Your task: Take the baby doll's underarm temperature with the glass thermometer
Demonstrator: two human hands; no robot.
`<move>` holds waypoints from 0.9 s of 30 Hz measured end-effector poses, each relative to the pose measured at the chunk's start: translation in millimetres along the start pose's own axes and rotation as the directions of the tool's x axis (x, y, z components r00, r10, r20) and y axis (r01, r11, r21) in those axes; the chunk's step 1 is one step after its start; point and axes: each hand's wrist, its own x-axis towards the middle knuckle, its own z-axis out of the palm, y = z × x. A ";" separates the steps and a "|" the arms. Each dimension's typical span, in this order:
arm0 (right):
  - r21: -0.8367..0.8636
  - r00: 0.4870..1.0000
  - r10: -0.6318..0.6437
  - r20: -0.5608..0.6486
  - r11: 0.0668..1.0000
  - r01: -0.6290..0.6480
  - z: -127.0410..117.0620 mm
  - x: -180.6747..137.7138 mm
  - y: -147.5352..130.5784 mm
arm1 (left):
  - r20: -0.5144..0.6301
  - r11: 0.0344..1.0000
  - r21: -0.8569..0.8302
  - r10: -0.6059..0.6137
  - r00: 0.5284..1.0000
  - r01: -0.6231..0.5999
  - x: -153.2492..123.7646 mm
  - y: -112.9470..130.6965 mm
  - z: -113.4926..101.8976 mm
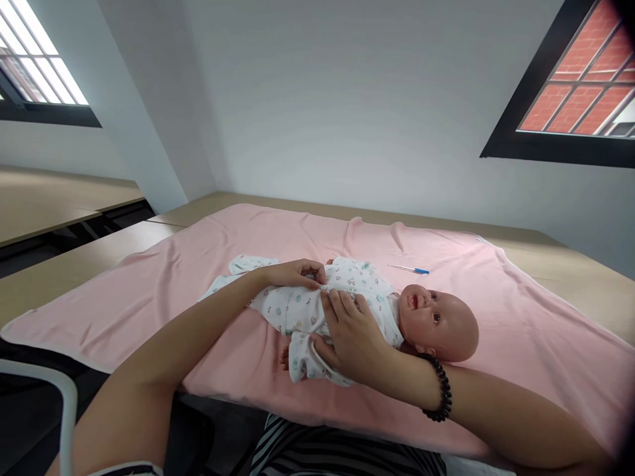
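Note:
A baby doll [441, 327] lies on its back with its head to the right, dressed in a white baby shirt [297, 311] with a small coloured print. My left hand [296, 273] reaches over the doll's middle, its fingers curled and their tips pinched at the front of the shirt. My right hand [354, 337] rests across the chest and the near arm. Its fingers lie stretched on the cloth, close to my left fingertips, with the thumb apart on the near sleeve. What is under the right palm is hidden.
A pink blanket [198, 264] with folds covers much of the wooden table [570, 264]. Beyond the doll lies a thin pen-like stick with a blue end [421, 271]. A white wall stands behind the table. A white curved bar [69, 403] is at lower left.

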 end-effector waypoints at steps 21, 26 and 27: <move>-0.028 0.996 0.008 0.084 1.000 -0.006 -23.3 1.6 6.9 | -0.003 0.999 0.004 0.044 0.999 -0.044 0.4 3.6 5.5; -0.044 0.953 0.085 0.292 0.996 -0.075 -74.6 11.3 40.3 | -0.030 0.999 0.046 -0.002 1.000 0.003 0.4 4.7 6.0; -0.034 0.947 0.089 0.308 0.996 -0.082 -82.9 13.7 48.3 | -0.032 0.999 0.050 -0.014 0.999 0.016 0.2 5.4 6.0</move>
